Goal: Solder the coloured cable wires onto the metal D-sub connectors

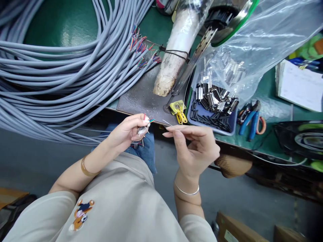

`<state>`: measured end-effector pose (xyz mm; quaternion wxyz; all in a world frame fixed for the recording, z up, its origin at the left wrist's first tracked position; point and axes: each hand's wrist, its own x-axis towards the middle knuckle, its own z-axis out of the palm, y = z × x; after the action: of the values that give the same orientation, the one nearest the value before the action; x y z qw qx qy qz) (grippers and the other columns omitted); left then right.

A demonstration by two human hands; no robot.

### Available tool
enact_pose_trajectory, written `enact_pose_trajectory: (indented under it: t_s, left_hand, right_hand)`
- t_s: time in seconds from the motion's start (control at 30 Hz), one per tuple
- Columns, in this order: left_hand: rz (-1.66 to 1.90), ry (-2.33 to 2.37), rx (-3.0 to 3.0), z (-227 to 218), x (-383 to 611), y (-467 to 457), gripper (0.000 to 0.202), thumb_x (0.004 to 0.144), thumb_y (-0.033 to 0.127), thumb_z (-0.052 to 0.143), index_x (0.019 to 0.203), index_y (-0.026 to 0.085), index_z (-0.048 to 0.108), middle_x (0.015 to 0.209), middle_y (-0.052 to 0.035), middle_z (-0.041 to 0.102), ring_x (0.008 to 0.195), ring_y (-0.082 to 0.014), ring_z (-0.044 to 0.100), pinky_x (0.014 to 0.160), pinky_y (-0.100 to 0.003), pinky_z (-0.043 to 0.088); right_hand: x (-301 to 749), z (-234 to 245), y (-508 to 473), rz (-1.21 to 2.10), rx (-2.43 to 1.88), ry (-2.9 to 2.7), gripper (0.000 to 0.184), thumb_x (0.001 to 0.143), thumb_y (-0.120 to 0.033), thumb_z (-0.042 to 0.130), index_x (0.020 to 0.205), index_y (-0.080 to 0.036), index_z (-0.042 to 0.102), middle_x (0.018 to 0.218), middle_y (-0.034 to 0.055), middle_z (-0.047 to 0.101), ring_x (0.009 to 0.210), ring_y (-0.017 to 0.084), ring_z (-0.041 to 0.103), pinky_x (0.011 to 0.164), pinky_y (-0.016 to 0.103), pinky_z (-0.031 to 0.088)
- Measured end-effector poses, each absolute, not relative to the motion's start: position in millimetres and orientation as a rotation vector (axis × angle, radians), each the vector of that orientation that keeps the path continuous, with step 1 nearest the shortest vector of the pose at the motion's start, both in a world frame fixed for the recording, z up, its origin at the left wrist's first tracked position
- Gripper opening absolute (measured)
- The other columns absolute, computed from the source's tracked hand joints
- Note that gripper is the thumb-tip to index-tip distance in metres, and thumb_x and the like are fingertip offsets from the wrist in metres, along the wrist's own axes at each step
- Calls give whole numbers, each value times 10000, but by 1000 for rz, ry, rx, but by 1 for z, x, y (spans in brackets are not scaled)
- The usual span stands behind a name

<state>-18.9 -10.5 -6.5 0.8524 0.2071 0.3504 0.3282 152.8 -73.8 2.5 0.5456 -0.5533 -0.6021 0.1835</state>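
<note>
Coloured wires (pixel 151 120), red, green and blue among them, sit in your left hand (pixel 133 127), just off the near edge of the bench. Left fingers closed, thumb and index pinching the bundle; a whitish bit (pixel 143 129) shows under the thumb, too small to identify. Your right hand (pixel 194 141) is just right of it, thumb and index pinched on a thin pale strand (pixel 168 123) pointing left toward the wires. Tip looks apart from them. Other right fingers curled.

Just beyond your hands, a dark board (pixel 133 101) with small scraps lies on the green bench (pixel 58 27). Yellow sponge (pixel 176 106) at its near right corner, a yellow tool (pixel 181 116) touching it. Farther back, a stained white tube (pixel 174 60) tied with dark wire, beside a slotted metal strip (pixel 198 58).

Far left, you have a big heap of grey cables (pixel 108 64), cut ends facing right, coloured cores exposed. Right of the board, a blue tray (pixel 234 125): metal connectors (pixel 212 100) toward the far side, black tubes (pixel 212 118) nearer you. Clear plastic bag (pixel 275 37) droops over the tray's far part. Right of the tray, blue-handled pliers (pixel 244 123); farther right, a paper pad (pixel 300 85).
</note>
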Motion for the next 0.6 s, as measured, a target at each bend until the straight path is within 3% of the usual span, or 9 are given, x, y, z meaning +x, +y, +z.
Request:
enact_pose_trajectory:
  t_s: [0.27, 0.4, 0.5, 0.6]
  left_hand:
    - [812, 804, 646, -8, -12, -17, 228, 720, 256, 777, 693, 164, 570, 530, 62, 493, 405, -21, 331, 406, -181, 196]
    - [844, 807, 740, -10, -9, -20, 271, 730, 316, 805, 719, 172, 576, 487, 84, 458, 394, -30, 318, 400, -187, 215]
    - [879, 793, 820, -10, -6, -22, 290, 746, 336, 809, 712, 175, 570, 486, 88, 450, 402, -38, 359, 411, -184, 281]
    - [969, 820, 944, -12, -4, -25, 229, 796, 298, 774, 728, 165, 599, 573, 48, 556, 486, -59, 486, 499, -183, 416]
  right_hand:
    - [155, 0, -69, 322, -1305, -1575, 125, 919, -148, 689, 968, -258, 723, 835, -14, 751, 614, 115, 649, 516, 258, 527]
    - [159, 1, -67, 227, -1279, -1697, 220, 877, -124, 746, 1023, -288, 739, 872, -11, 738, 751, 135, 674, 624, 272, 539]
    - [158, 2, -66, 239, -1314, -1754, 177, 888, -133, 737, 995, -273, 720, 871, -8, 717, 746, 130, 649, 629, 271, 516]
    - [155, 3, -67, 331, -1366, -1738, 85, 918, -160, 698, 916, -242, 675, 819, -19, 672, 693, 110, 603, 602, 249, 488]
